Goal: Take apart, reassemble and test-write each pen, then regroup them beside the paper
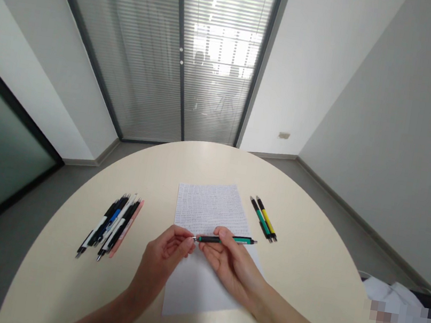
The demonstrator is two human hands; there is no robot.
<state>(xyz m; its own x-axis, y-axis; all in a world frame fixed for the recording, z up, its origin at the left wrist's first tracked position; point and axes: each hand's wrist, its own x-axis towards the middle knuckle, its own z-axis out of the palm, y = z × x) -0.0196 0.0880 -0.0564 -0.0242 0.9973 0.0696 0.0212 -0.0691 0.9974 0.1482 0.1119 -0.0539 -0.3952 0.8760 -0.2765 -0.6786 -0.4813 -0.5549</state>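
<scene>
A green and black pen [210,239] lies nearly level above the paper, its silver tip pointing left. My right hand [232,264] is closed round its barrel, with the clicker end sticking out to the right. At the tip, my left hand [169,249] pinches the silver cone between thumb and forefinger; whether the cone is loose from the barrel I cannot tell. Beneath both hands is a white sheet of paper [209,204], its upper part filled with rows of handwriting and its lower part blank.
Several pens [110,227], black, white, blue and pink, lie in a bunch on the left of the round table [215,161]. To the right of the paper rest a green pen [261,218] and a yellow pen [266,216]. Some white material [394,291] sits beyond the table's right edge.
</scene>
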